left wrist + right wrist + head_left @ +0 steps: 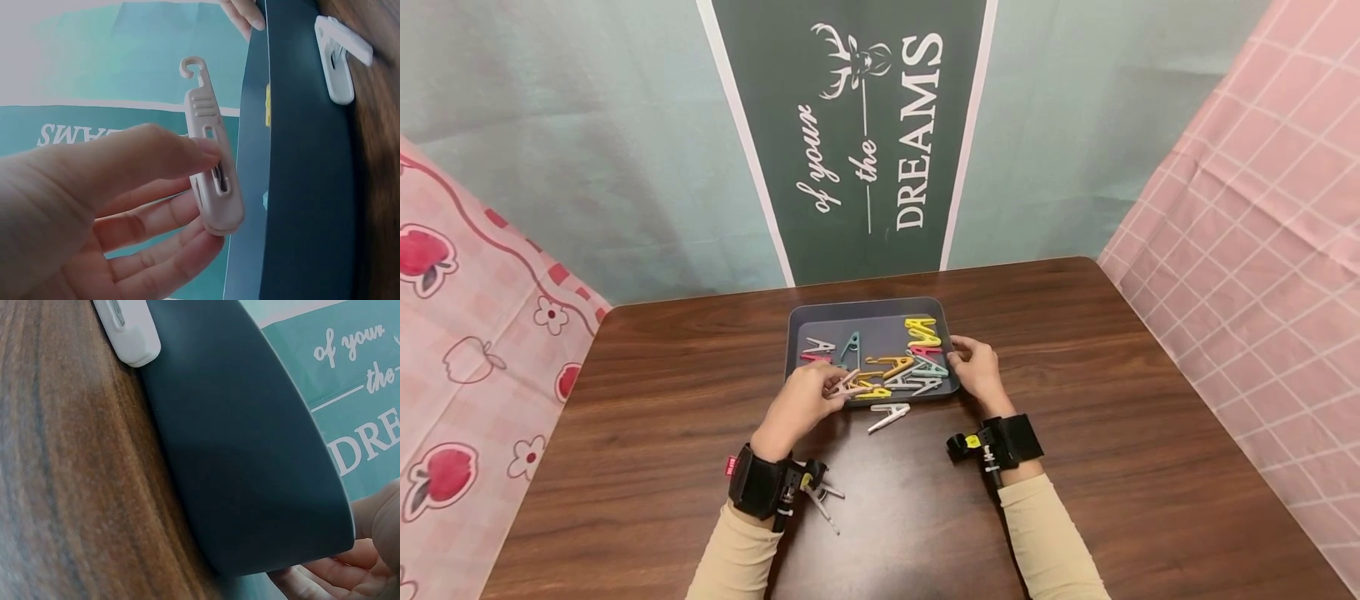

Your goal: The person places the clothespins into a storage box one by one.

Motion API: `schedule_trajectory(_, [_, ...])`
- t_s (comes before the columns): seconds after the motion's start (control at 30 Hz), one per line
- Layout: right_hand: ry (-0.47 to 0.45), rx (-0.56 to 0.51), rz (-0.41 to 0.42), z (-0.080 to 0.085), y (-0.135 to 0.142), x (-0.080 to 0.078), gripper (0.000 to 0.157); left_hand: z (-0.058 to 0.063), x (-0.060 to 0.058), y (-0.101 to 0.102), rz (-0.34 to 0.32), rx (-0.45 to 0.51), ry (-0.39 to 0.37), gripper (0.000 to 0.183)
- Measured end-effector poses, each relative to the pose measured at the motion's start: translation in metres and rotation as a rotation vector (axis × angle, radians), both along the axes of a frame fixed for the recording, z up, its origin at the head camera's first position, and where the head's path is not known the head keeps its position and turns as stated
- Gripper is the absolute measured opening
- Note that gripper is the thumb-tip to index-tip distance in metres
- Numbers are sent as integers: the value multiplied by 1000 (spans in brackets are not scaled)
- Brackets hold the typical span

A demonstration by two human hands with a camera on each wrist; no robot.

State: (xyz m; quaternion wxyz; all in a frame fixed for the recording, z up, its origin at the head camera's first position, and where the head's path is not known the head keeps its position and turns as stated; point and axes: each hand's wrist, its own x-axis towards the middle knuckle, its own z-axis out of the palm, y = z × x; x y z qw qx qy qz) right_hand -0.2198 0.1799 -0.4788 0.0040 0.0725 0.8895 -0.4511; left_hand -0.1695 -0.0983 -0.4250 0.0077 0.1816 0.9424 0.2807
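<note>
My left hand [801,398] pinches a pale pink clothespin [203,106] between thumb and fingers, over the near left part of a dark grey tray [867,308]. Its hooked end points upward in the left wrist view. With the thumb at the rim, my right hand [977,373] grips the tray's right side wall. Inside the tray lie several clothespins: yellow ones [922,335] at the right, an orange one [893,365] in the middle, and a teal one [852,347] at the left. The left hand hides part of the tray's near left corner.
A white clothespin [891,414] lies on the brown wooden table [1150,417], close to the tray's near wall. Another pale clothespin [827,510] is beside the left wrist, partly covered by the wrist camera. Fabric curtains [647,167] stand behind the table and along both sides.
</note>
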Motion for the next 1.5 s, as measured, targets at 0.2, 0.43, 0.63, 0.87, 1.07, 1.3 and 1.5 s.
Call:
schedule_trajectory(0.2, [7, -5, 4, -1, 1, 0, 38, 3, -8, -10, -35, -33, 48, 22])
schedule_trajectory(0.43, [-1, -8, 5, -2, 1, 1, 38, 6, -15, -16, -30, -30, 34, 20])
schedule_trajectory(0.63, [2, -8, -6, -2, 0, 2, 38, 6, -22, -19, -33, -43, -24, 21])
schedule_trajectory(0.87, [21, -4, -5, -3, 1, 1, 37, 5, -33, -24, -59, -79, -5, 16])
schedule_trajectory(1.07, [13, -15, -8, -2, 2, 0, 37, 9, -41, -27, -57, -79, 38, 23])
schedule_trajectory(1.3, [-6, -32, -6, 0, 1, 1, 38, 6, -48, -32, -51, -82, 34, 22])
schedule_trajectory(1.5, [-1, -34, -11, 0, -1, 1, 37, 6, -57, -38, -16, -89, 12, 23])
